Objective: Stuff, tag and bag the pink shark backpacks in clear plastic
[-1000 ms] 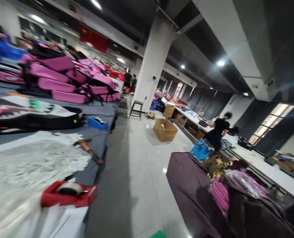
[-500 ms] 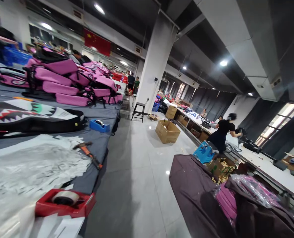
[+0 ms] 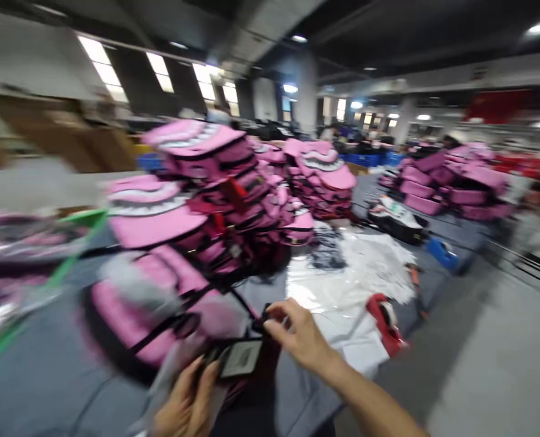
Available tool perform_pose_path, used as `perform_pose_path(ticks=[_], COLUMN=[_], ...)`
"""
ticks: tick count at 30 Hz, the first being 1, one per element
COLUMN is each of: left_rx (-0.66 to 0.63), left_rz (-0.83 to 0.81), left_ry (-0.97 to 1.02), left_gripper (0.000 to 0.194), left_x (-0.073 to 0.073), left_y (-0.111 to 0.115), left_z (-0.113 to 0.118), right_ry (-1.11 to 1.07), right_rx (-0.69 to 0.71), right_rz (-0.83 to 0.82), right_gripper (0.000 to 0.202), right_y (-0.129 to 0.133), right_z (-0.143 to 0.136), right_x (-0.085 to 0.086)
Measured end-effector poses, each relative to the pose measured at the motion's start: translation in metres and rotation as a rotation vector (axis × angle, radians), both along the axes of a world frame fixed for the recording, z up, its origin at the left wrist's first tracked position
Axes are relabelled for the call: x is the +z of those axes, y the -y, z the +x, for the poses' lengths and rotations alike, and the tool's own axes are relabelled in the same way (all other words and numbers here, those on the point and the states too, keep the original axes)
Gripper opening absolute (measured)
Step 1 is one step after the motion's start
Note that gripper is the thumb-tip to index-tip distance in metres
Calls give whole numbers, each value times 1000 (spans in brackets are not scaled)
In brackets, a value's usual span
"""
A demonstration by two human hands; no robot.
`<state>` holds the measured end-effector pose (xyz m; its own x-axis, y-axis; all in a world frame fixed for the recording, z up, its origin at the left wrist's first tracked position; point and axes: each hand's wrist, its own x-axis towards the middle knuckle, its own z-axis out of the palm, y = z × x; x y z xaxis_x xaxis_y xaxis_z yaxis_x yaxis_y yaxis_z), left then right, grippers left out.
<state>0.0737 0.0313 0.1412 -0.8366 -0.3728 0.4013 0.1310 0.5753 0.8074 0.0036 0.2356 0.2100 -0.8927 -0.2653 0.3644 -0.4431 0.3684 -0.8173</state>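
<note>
My left hand is closed on a dark flat piece with a pale label, at the bottom centre of the head view. Translucent plastic hangs beside that hand. My right hand pinches a small black part just above and right of the label, thumb and forefinger together. Behind both hands lies a pink backpack with black straps and a grey patch, blurred by motion. Tall piles of pink bags with white tooth patterns rise behind it.
White plastic bags lie right of the piles. Near the table's right edge are a red tape dispenser, a hammer and a blue dispenser. A green-edged container with wrapped pink items stands left.
The view has swung left from the aisle to the grey table. Both hands, the labelled piece and the nearer pink piles have come into view.
</note>
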Motion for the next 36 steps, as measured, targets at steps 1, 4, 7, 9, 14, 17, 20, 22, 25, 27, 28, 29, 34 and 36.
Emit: perform_pose_path(ticks=[1, 4, 7, 9, 14, 17, 20, 22, 25, 27, 28, 29, 34, 36], left_rx=[48, 26, -48, -72, -84, 164, 447, 504, 474, 472, 469, 464, 496, 537], left_rz=[30, 141, 200, 216, 18, -215, -182, -43, 117, 151, 156, 162, 327, 413], left_ry=[-11, -41, -53, -59, -95, -286, -281, -182, -67, -37, -37, -46, -106, -155], left_gripper=[56, 59, 50, 44, 32, 25, 26, 28, 30, 27, 23, 18, 24, 37], left_x=[2, 11, 22, 27, 43, 52, 58, 61, 64, 67, 69, 70, 72, 67], left_y=[3, -3, -16, -21, -20, -16, -11, -9, -13, -21, -26, -31, -44, -46], left_z=[5, 6, 2, 2, 20, 37, 43, 40, 34, 31, 29, 28, 13, 7], right_ry=[-31, -150, -259, -334, -468, -512, -505, -484, -450, -433, -430, -436, -583, -604], right_rx=[36, 156, 222, 217, 223, 219, 248, 282, 323, 357, 383, 412, 463, 471], right_rz=[-33, -52, 33, 89, 84, 83, 68, 60, 37, 24, 23, 26, 15, -1], right_gripper=[20, 31, 40, 38, 34, 34, 36, 37, 40, 42, 43, 44, 53, 54], right_y=[1, 11, 31, 47, 79, 85, 85, 83, 82, 80, 80, 79, 84, 86], right_z=[-8, -27, -36, -41, -51, -57, -63, -68, -74, -78, -80, -83, -101, -106], right_x=[9, 36, 51, 52, 43, 41, 42, 42, 43, 43, 43, 43, 37, 35])
